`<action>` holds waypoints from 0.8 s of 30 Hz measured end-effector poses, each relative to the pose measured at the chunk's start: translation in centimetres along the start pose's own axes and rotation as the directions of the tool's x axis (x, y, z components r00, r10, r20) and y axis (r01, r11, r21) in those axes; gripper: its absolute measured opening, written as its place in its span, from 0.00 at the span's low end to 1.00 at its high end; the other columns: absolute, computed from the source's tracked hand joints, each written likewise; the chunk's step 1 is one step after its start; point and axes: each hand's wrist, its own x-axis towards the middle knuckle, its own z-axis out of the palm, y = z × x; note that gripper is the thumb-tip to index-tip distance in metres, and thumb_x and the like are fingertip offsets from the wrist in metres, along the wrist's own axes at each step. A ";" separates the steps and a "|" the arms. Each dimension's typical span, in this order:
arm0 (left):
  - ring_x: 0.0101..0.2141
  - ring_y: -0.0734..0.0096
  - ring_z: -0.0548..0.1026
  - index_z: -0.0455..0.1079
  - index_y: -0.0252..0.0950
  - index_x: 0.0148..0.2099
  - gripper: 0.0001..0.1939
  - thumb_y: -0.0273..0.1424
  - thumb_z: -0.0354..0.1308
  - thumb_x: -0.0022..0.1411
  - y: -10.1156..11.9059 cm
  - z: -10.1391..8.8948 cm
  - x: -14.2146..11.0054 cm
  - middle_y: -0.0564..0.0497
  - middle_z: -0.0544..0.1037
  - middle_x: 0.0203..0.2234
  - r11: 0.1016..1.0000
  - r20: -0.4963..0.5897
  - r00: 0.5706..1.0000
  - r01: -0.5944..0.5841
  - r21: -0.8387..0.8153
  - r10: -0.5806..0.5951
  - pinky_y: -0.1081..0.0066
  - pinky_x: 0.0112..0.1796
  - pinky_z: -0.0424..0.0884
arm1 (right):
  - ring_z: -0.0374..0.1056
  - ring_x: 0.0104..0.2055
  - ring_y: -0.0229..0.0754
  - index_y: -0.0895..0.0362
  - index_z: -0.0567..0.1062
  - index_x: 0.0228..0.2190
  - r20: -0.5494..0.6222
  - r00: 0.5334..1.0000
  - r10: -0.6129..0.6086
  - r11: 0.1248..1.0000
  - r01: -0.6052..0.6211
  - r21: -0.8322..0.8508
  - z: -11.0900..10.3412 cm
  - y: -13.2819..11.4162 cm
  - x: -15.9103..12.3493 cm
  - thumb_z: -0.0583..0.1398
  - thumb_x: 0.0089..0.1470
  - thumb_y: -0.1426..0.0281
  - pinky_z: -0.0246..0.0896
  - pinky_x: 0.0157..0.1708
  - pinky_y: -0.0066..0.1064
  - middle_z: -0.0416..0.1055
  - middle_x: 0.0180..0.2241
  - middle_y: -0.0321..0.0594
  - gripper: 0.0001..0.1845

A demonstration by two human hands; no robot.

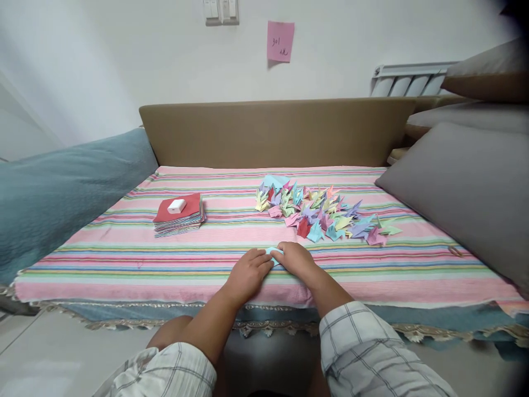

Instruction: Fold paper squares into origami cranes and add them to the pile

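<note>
A small piece of light blue origami paper (274, 253) lies folded on the striped cloth, mostly covered by my fingers. From the left, my left hand (250, 271) has its fingers closed together on the paper's near edge. On the other side, my right hand (296, 258) grips the paper with thumb and bent fingers. Just beyond my hands spreads a heap of folded paper cranes (318, 212) in many colours. The exact fold under my fingertips is hidden.
A stack of coloured paper sheets (182, 223) with a red top sheet stands at left, a small white case (177, 206) on it. Grey cushions (467, 198) fill the right side, a blue bolster (74, 193) the left. A small brown ring (455, 251) lies near the cushion.
</note>
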 end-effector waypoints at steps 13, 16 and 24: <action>0.49 0.62 0.69 0.68 0.36 0.50 0.23 0.20 0.49 0.51 0.7 -0.3 -0.3 0.47 0.71 0.50 0.990 0.093 0.993 0.085 -0.115 -0.074 0.58 0.52 0.66 | 0.62 0.27 0.35 0.57 0.71 0.27 -0.024 0.998 0.065 0.968 -0.057 0.243 -0.4 2.9 -0.5 0.56 0.52 0.61 0.47 0.25 0.25 0.70 0.25 0.35 0.12; 0.49 0.62 0.68 0.68 0.36 0.49 0.23 0.20 0.50 0.51 0.6 -0.2 -0.3 0.47 0.72 0.50 0.989 0.091 0.993 0.085 -0.118 -0.074 0.59 0.52 0.65 | 0.64 0.31 0.39 0.56 0.72 0.29 -0.157 0.982 0.103 0.990 -0.086 0.111 -0.8 2.7 -1.0 0.56 0.53 0.62 0.51 0.29 0.27 0.71 0.29 0.39 0.11; 0.49 0.63 0.68 0.67 0.36 0.50 0.24 0.20 0.50 0.50 0.8 -0.2 -0.2 0.46 0.74 0.45 0.982 0.083 0.993 0.096 -0.161 -0.083 0.60 0.52 0.65 | 0.45 0.63 0.49 0.60 0.57 0.58 -0.137 0.837 -0.530 0.848 0.525 -0.074 1.8 0.5 -4.6 0.49 0.58 0.63 0.41 0.59 0.45 0.52 0.61 0.48 0.28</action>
